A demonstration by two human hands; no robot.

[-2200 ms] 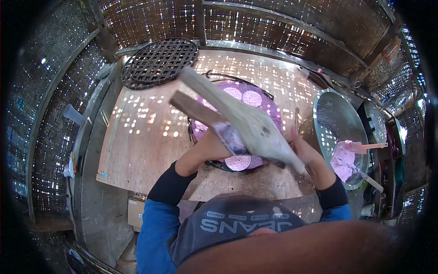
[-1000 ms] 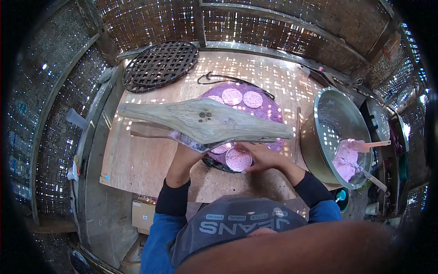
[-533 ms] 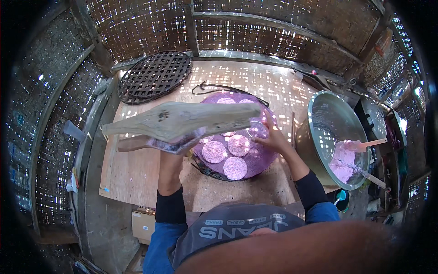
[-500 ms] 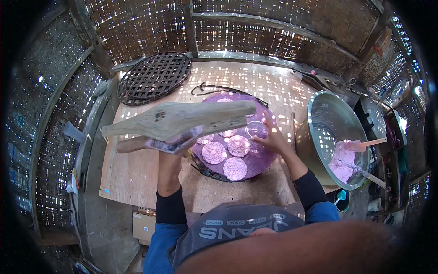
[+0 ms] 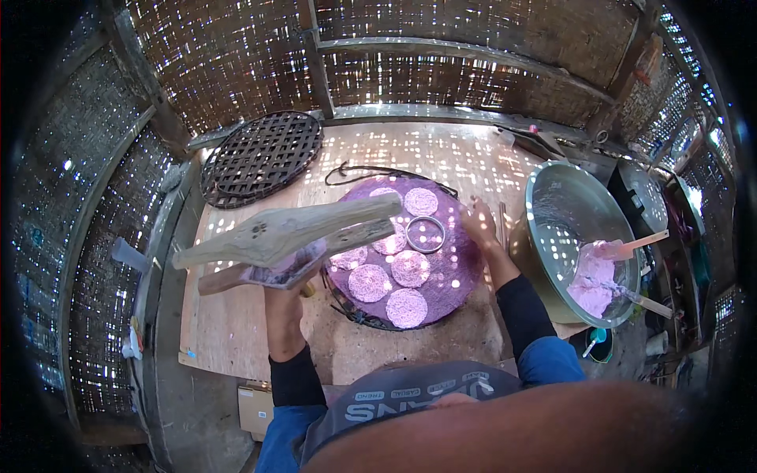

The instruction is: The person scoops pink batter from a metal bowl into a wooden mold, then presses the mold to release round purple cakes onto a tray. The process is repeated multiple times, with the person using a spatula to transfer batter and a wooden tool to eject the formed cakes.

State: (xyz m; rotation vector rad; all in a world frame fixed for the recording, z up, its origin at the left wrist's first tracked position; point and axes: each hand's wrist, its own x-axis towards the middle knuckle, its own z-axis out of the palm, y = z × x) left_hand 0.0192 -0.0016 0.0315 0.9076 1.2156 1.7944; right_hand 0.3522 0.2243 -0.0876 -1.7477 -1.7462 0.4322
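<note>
My left hand [image 5: 282,285] is closed under a wooden tool made of long, pale, rough-cut pieces [image 5: 284,232]; the wood hides most of its fingers. Pink residue smears the tool's underside. Below and to the right of the tool lies a round tray with a purple surface [image 5: 457,272]. Several flat pink speckled rounds [image 5: 406,308] rest on it. A thin ring [image 5: 425,234] lies on the tray among the rounds. My right hand [image 5: 478,224] is at the tray's right edge, fingers extended, apart from the ring and holding nothing.
At right stands a large metal basin [image 5: 544,236] containing pink paste [image 5: 591,280] and two stick-handled tools. A dark lattice-woven round tray [image 5: 264,158] leans at the back left. A dark cord [image 5: 378,167] lies behind the purple tray. Woven walls enclose the table [image 5: 236,323].
My right hand has let go of the ring and moved right to the tray's edge. The ring now lies further left among the rounds. The wooden tool has shifted slightly left, uncovering another round.
</note>
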